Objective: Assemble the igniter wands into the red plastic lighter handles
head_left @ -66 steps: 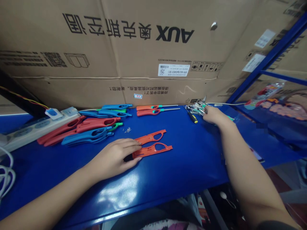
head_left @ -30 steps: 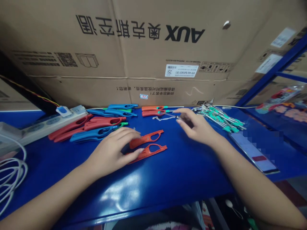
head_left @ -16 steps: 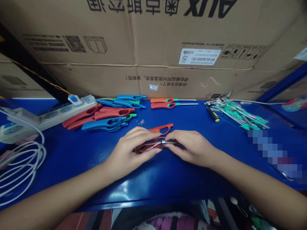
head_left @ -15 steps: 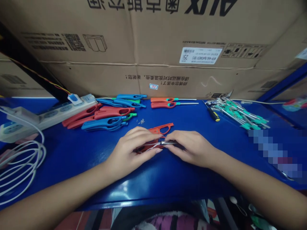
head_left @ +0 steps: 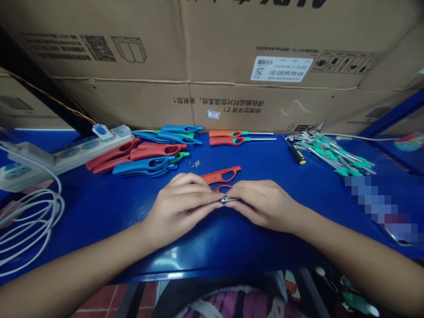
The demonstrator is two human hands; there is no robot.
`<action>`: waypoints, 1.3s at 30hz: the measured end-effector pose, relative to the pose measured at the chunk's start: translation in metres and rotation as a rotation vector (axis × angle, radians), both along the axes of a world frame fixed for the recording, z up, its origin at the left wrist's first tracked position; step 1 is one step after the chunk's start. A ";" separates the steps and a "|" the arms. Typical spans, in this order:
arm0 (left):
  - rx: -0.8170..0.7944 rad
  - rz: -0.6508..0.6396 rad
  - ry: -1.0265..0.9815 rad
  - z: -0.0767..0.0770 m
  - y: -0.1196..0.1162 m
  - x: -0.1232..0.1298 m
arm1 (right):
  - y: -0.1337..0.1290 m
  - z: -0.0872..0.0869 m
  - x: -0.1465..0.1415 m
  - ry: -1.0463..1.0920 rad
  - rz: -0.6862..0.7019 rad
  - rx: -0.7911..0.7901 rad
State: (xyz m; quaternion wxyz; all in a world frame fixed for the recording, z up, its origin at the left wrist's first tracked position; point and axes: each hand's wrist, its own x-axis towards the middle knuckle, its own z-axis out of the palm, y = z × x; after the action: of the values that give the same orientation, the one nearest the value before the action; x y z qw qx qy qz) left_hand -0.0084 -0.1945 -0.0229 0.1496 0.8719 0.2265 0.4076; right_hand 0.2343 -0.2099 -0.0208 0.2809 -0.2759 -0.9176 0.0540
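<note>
Between the fingertips of both hands is a small silvery metal piece point(head_left: 228, 200) with dark parts, mostly hidden by the fingers. My left hand point(head_left: 185, 201) pinches its left end, with the fingers closed. From the other side my right hand point(head_left: 261, 201) grips it, also closed. Just beyond the fingertips lies an orange lighter shell half point(head_left: 221, 176) with a finger loop. Part of a second orange shell piece point(head_left: 222, 188) shows closer in, its rest covered by my left hand. Several small screws point(head_left: 196, 164) are scattered behind my left hand.
Blue shells point(head_left: 145, 166) and red shells point(head_left: 158, 151) are piled at the left by a power strip point(head_left: 82, 148) and coiled white cable point(head_left: 29, 229). Two orange-red lighters point(head_left: 228, 140) lie at the back. A screwdriver point(head_left: 296, 153) and green-and-metal lighter rods point(head_left: 334, 154) lie right.
The fingertips have drawn closer around the metal piece, and the thin white wire seen at my left fingers is now hidden. The head view has tilted slightly down.
</note>
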 end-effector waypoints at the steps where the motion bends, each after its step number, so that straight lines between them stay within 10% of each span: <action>1: 0.015 -0.001 0.000 0.000 0.000 0.000 | 0.000 0.000 0.000 -0.018 0.000 0.011; 13: -0.019 0.009 0.127 -0.003 0.002 0.000 | 0.003 -0.002 0.002 -0.179 0.008 0.091; 29: 0.030 -0.020 0.237 -0.010 0.000 0.002 | -0.004 0.008 -0.006 -0.245 -0.128 -0.285; 39: -0.130 0.130 0.412 -0.009 0.014 -0.003 | 0.028 0.013 0.039 -0.167 -0.332 -0.061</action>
State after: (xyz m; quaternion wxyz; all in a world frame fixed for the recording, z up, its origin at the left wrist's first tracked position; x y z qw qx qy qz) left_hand -0.0116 -0.1806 -0.0315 0.1296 0.9087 0.3339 0.2144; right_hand 0.2733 -0.1814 -0.0074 0.2002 -0.4354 -0.8776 0.0117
